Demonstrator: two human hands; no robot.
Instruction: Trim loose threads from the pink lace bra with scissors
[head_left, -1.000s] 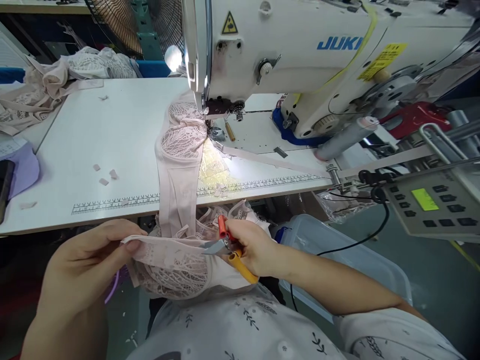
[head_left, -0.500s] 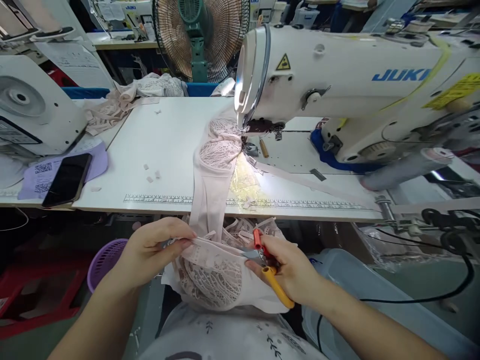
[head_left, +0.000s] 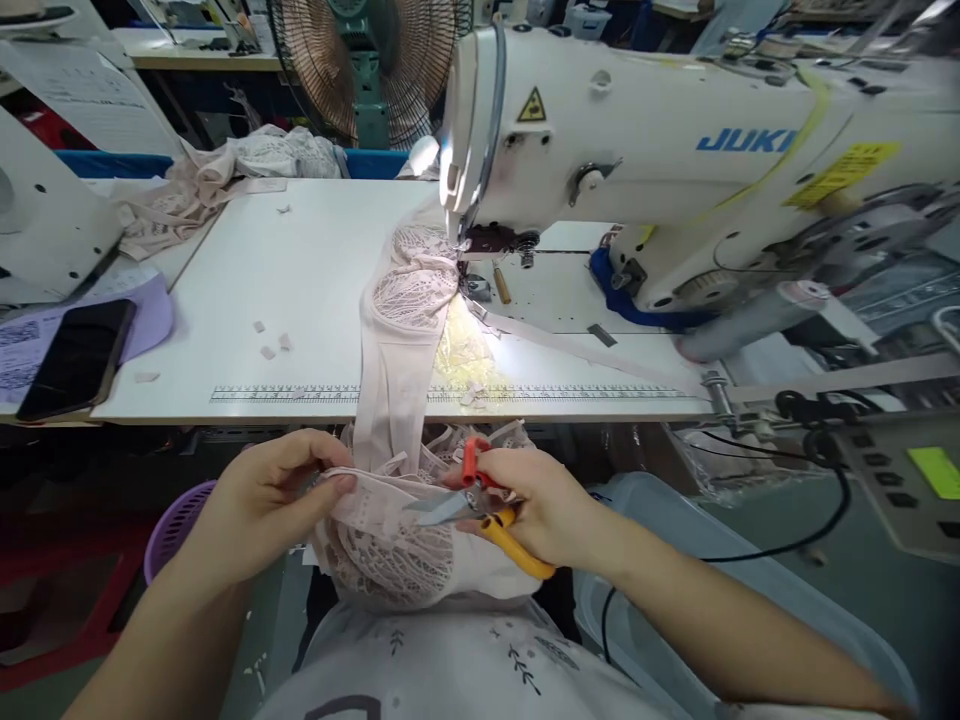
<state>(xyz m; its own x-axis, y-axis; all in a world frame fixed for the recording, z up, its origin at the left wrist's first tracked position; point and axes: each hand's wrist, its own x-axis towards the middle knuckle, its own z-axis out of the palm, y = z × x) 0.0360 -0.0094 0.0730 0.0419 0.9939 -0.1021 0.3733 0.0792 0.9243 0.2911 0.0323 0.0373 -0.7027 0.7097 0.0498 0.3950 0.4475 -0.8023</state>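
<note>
A pale pink lace bra (head_left: 397, 560) lies over my lap, its upper edge pinched between the thumb and fingers of my left hand (head_left: 281, 500). My right hand (head_left: 544, 505) is closed around scissors (head_left: 442, 507) with one red and one orange handle. Their blades point left, lying over the fabric near the bra's top edge. Another part of the pink lace garment (head_left: 409, 300) runs up over the table edge to the needle area of the white sewing machine (head_left: 600, 130). Whether the two garment parts are joined is hard to make out.
The white table (head_left: 247, 290) carries a ruler strip, small fabric scraps and a black phone (head_left: 79, 355) at left. A fan (head_left: 367, 80) stands behind. A purple basket (head_left: 176, 525) is below left, a translucent bin (head_left: 667, 540) below right. A pale tape (head_left: 585, 345) stretches rightward from the needle.
The whole view has shifted, so the table and machine sit further left. The scissors have turned, with more of the blades showing over the bra. My left hand keeps its pinch on the edge.
</note>
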